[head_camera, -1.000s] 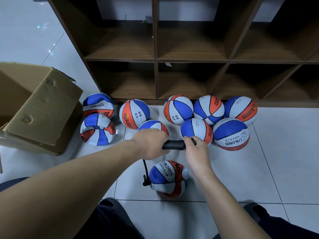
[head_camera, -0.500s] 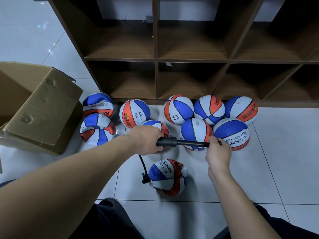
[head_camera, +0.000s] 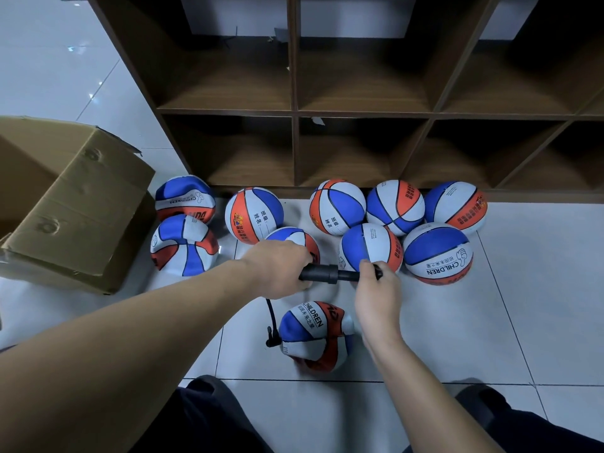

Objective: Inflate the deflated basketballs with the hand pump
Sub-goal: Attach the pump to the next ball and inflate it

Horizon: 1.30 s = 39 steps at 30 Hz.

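Two hands grip a black plastic hand pump (head_camera: 322,274): left hand (head_camera: 277,269) clenches its barrel, right hand (head_camera: 376,289) its handle; at 6 o'clock, a sagging blue-white-orange basketball (head_camera: 315,336) reads "CHILDREN".

Bare floor tiles (head_camera: 490,322) right of pump, basketballs (head_camera: 369,220) crowding ahead, cardboard box (head_camera: 75,207) left.

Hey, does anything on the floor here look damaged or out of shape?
Yes. The ball on the hose is crumpled and sagging. The two balls by the box look dented too. The cardboard box has a torn flap edge and dimpled sides.
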Each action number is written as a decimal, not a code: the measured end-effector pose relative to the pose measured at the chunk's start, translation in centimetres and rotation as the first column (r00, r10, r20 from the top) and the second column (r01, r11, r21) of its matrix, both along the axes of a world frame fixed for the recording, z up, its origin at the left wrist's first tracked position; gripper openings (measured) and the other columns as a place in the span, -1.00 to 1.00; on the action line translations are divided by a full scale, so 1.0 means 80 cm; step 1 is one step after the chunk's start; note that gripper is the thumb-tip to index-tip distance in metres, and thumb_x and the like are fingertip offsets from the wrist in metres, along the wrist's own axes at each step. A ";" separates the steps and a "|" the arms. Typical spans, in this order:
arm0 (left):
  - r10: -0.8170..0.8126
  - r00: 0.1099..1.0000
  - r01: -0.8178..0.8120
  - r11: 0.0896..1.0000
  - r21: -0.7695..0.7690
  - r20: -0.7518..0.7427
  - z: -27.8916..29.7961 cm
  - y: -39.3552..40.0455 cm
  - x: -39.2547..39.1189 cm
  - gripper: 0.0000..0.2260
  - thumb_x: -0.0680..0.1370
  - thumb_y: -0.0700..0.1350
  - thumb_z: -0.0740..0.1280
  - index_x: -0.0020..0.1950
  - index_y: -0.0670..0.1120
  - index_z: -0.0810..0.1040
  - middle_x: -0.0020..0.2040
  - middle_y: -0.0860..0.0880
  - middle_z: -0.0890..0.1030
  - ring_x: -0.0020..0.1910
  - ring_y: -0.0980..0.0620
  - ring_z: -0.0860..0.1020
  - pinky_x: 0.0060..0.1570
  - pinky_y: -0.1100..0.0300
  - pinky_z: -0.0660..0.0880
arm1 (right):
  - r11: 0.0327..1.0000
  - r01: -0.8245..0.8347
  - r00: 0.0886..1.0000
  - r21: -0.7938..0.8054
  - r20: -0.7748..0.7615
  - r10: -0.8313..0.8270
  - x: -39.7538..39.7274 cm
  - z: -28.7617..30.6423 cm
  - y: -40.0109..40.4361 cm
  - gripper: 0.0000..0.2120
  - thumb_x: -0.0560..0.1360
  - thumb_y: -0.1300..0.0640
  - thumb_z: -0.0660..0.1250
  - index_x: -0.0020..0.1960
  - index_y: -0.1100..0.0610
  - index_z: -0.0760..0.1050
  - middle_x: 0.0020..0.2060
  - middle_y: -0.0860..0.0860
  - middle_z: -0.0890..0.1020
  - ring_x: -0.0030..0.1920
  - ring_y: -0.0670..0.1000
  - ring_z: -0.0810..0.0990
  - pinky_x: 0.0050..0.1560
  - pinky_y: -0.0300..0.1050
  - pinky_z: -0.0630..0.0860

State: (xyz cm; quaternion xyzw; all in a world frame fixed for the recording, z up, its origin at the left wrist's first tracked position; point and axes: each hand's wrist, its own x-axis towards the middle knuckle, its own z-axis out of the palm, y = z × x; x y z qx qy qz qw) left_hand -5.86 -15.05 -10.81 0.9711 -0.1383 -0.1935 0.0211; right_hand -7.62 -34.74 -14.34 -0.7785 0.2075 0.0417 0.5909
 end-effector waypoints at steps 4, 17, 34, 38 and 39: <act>-0.011 1.000 0.011 1.000 -0.015 0.021 -0.003 -0.004 0.000 -0.76 0.63 0.18 0.31 -0.09 0.05 0.52 -0.28 0.06 0.51 -0.34 0.08 0.45 -0.38 0.14 0.30 | 0.997 -0.074 0.997 0.006 0.016 0.074 -0.006 0.005 0.010 -0.62 0.72 0.02 0.23 -0.23 0.14 0.34 -0.48 -0.14 0.36 -0.42 -0.05 0.31 -0.25 -0.01 0.34; -0.038 0.999 0.039 0.998 -0.046 0.026 -0.007 -0.007 0.002 -0.77 0.63 0.19 0.33 -0.09 0.07 0.51 -0.26 0.08 0.54 -0.33 0.13 0.44 -0.35 0.14 0.32 | 0.989 -0.144 0.990 0.028 -0.010 0.144 -0.010 0.003 0.017 -0.65 0.72 0.01 0.23 -0.21 0.12 0.37 -0.49 -0.14 0.39 -0.44 -0.11 0.36 -0.24 -0.07 0.36; 0.072 0.996 -0.073 0.997 -0.010 -0.048 0.003 0.012 0.007 -0.74 0.60 0.12 0.33 -0.23 0.08 0.38 -0.25 0.04 0.52 -0.28 0.05 0.46 -0.31 0.12 0.37 | 1.000 0.012 0.998 0.002 -0.068 -0.012 0.046 0.001 -0.075 -0.68 0.55 0.14 0.25 -0.36 0.04 0.28 -0.44 -0.03 0.32 -0.36 0.04 0.25 -0.33 -0.07 0.20; 0.054 0.998 -0.053 0.998 0.025 -0.017 0.005 0.010 0.007 -0.77 0.61 0.05 0.31 -0.21 0.07 0.38 -0.26 0.03 0.53 -0.27 0.01 0.51 -0.29 0.10 0.46 | 0.999 0.034 0.999 -0.015 -0.035 -0.035 0.036 0.001 -0.056 -0.71 0.59 0.19 0.23 -0.28 0.09 0.27 -0.45 -0.07 0.32 -0.42 -0.04 0.26 -0.37 -0.13 0.24; 0.053 0.998 -0.052 0.998 0.031 -0.018 0.005 0.010 0.006 -0.78 0.61 0.05 0.31 -0.20 0.07 0.39 -0.25 0.03 0.54 -0.25 -0.01 0.53 -0.27 0.09 0.49 | 0.999 0.027 0.999 -0.020 -0.026 -0.028 0.033 0.000 -0.052 -0.73 0.59 0.18 0.23 -0.27 0.10 0.29 -0.45 -0.07 0.34 -0.40 -0.03 0.27 -0.34 -0.11 0.26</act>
